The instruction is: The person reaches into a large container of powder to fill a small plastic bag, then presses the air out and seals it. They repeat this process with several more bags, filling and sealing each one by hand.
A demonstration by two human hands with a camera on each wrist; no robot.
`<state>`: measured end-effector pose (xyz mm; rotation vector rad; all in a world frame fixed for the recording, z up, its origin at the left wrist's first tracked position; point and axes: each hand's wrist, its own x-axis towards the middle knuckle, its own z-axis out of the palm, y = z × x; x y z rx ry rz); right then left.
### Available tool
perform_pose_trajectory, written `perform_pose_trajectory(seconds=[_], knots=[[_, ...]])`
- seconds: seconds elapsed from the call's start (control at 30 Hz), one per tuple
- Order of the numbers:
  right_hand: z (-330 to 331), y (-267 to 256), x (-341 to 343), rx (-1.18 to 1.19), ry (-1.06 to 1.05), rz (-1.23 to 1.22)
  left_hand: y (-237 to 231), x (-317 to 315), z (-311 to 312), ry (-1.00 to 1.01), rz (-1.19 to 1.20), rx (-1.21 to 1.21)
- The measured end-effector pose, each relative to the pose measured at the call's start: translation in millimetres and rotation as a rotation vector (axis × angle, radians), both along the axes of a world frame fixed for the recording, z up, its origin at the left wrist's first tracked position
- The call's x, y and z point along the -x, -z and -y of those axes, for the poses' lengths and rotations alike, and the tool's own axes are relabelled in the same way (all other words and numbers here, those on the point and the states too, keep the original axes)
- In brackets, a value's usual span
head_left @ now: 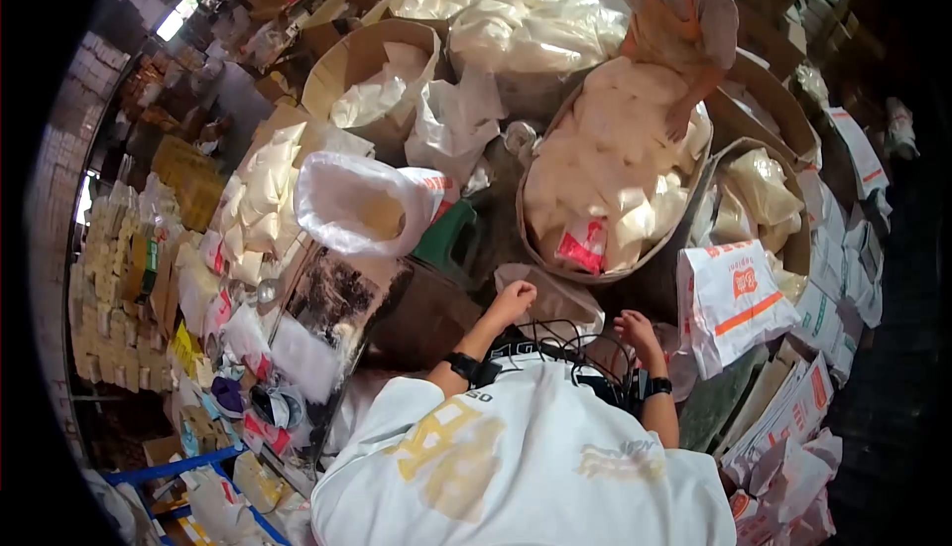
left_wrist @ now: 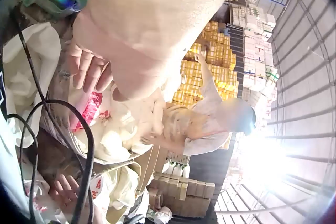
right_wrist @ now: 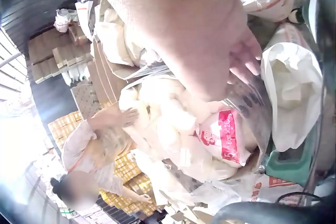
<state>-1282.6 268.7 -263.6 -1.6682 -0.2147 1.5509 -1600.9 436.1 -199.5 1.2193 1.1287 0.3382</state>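
Observation:
My left hand point(head_left: 511, 305) hovers in front of my chest with its fingers loosely bent and nothing in them. Lower on the right, my right hand point(head_left: 638, 334) is likewise free, its fingers relaxed in the right wrist view. Between and just beyond the hands stands an open white sack point(right_wrist: 291, 98). Past it is a large rounded cardboard bin point(head_left: 522, 219) filled with cream-coloured filled plastic bags point(head_left: 605, 139). A bag with a pink-red printed label point(head_left: 582, 245) lies at the bin's near end. Black cables point(left_wrist: 86, 150) loop in front of my body.
Across the bin, a person in an orange apron point(head_left: 674, 10) rests a hand on the bags. A lined open container point(head_left: 357, 204) and a green plastic jug point(head_left: 446, 243) stand left. A printed white sack point(head_left: 734, 303) sits right. More bins and stacked cartons surround these.

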Motion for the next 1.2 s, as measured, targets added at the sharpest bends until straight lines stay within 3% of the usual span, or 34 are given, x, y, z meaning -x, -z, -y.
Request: perform_pose_trajectory(seconds=[0.57,0.97,1.2], knots=[[-10,-11,2,-0.011,-0.027,-0.008,4,1,0,-0.028,-0.011,-0.021],[-8,10,1,-0.055,-0.011,0.005,22,2,-2,-0.043,0.037,0.016],[-9,12,-2,-0.053,0.011,-0.001,0,-5,-1,-0.045,0.028,-0.010]])
